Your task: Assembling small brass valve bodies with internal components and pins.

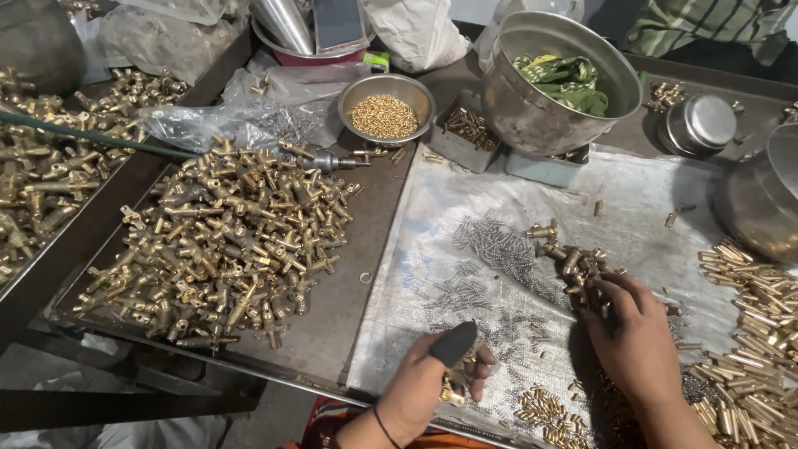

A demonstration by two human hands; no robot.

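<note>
Brass fittings under right hand fingertips; left hand clutches brass piece.

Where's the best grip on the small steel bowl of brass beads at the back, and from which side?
Probably the rim of the small steel bowl, pinched at its near edge from the worker's side. The rim flares wide and stands clear there, while plastic bags crowd its left and a grey tray sits close on its right. It is nearly full of brass beads, so lift it level.
</note>
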